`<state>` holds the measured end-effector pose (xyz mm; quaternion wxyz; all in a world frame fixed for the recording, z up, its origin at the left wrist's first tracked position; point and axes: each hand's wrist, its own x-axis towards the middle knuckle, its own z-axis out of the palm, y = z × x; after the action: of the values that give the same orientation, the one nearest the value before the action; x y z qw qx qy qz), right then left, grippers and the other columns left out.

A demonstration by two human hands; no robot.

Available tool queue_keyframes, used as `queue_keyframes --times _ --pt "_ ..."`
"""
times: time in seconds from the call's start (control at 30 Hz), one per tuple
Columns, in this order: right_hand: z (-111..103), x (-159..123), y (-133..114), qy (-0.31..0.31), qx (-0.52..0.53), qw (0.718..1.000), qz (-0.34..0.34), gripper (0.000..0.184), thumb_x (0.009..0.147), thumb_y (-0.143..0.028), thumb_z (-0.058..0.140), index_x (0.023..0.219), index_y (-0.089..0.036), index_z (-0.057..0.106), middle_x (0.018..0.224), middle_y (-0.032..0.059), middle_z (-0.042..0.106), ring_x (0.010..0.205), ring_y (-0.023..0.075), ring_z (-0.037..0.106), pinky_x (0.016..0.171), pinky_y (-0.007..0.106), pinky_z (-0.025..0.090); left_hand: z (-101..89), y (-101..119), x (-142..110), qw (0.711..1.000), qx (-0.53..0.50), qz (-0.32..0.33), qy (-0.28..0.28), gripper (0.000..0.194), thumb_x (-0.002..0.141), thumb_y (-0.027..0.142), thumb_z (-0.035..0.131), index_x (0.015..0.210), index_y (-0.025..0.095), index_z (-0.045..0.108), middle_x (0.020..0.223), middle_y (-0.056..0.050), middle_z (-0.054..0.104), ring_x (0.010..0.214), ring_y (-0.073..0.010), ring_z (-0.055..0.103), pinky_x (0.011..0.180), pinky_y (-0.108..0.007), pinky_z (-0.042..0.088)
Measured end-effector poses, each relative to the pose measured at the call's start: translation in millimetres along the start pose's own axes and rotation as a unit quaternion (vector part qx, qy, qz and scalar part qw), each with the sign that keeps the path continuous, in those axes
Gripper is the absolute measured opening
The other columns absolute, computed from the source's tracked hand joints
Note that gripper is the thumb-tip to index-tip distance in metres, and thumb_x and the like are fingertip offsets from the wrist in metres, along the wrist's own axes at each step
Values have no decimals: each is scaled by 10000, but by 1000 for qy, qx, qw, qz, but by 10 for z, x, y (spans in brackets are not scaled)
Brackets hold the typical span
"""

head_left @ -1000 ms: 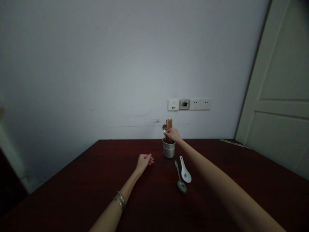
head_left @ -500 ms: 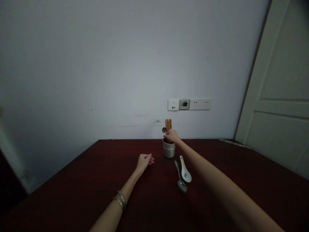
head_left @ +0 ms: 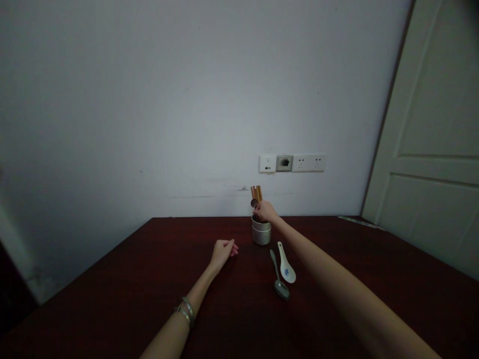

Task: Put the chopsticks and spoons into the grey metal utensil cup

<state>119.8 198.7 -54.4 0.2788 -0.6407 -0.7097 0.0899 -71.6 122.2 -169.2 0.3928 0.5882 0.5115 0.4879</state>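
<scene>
My right hand (head_left: 266, 211) is at the mouth of a perforated silver-grey utensil holder (head_left: 261, 236). Its fingertips close around the neck of a small metal spoon (head_left: 254, 203) that stands bowl up in the holder. Behind the hand, several wooden chopsticks (head_left: 256, 193) lean left in the same holder; the hand hides their lower parts. My left hand (head_left: 223, 252) rests on the table to the left, fingers curled in, with nothing seen in them. Under my right forearm's left side lie a white ceramic spoon (head_left: 287, 269) with a blue mark and a larger metal spoon (head_left: 281, 289).
The dark red table (head_left: 149, 279) meets a pale wall (head_left: 209, 124) at its back edge. Wall sockets (head_left: 308, 163) sit above the holder. A whitish strip (head_left: 359, 222) lies at the back right, near a pale door (head_left: 430, 209).
The chopsticks have gone from nearly upright to leaning left, and the holder has turned a little. My right hand stays at the holder's mouth; my left hand keeps its place.
</scene>
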Motion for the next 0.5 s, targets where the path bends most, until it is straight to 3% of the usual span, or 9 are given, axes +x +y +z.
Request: queue_keyframes --times 0.4,0.5 --pt "29 9 -6 7 -23 1000 -2 143 661 -265 638 724 -140 666 760 104 669 721 176 629 595 201 425 7 -34 27 1000 3 -1 -1 362 762 367 465 562 101 610 505 -65 601 456 -108 535 463 -201 397" --pt "25 1 -4 7 -21 1000 -1 149 660 -264 641 736 -138 664 757 103 670 714 173 630 583 195 423 5 3 17 1000 1 -3 13 312 743 366 495 641 99 619 572 -63 616 496 -111 547 449 -193 398"
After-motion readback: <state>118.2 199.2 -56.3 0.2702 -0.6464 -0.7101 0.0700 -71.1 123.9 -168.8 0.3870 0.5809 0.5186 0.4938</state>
